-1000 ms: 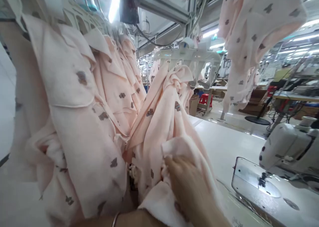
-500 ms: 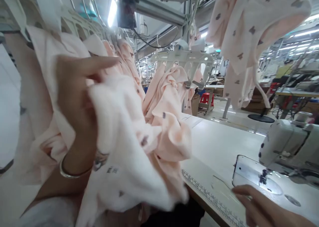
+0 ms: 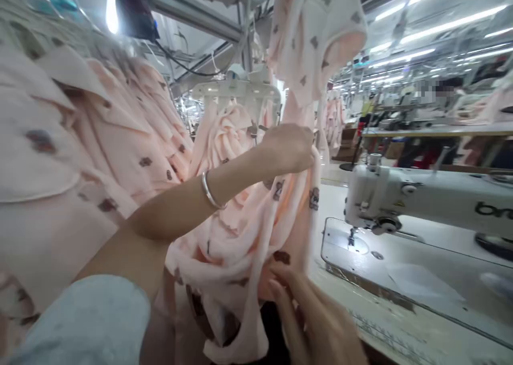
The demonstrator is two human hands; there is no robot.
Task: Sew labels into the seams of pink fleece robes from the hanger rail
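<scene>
My left hand point(image 3: 286, 148), with a silver bracelet point(image 3: 211, 189) on its wrist, is raised in the middle of the view. Its fingers are closed on a pale pink garment point(image 3: 294, 210) printed with small brown figures. The cloth hangs from that hand in long folds, and a narrow loop of it droops near the bottom. Lower down, my right hand point(image 3: 320, 322) reaches up from the bottom edge, slightly blurred. Its fingers are stretched out and somewhat apart, their tips against the lower part of the garment.
Pink garments point(image 3: 132, 140) hang in a dense row on the left. Behind my left hand, another gathered one hangs from a pale hanger point(image 3: 236, 90). More printed cloth point(image 3: 316, 39) dangles above. A white sewing machine point(image 3: 425, 194) stands at right on its table, with workstations beyond.
My left hand has swung from the left to the centre, carrying the pink garment. My right hand has come from beside the sewing machine to the cloth. The view has turned right.
</scene>
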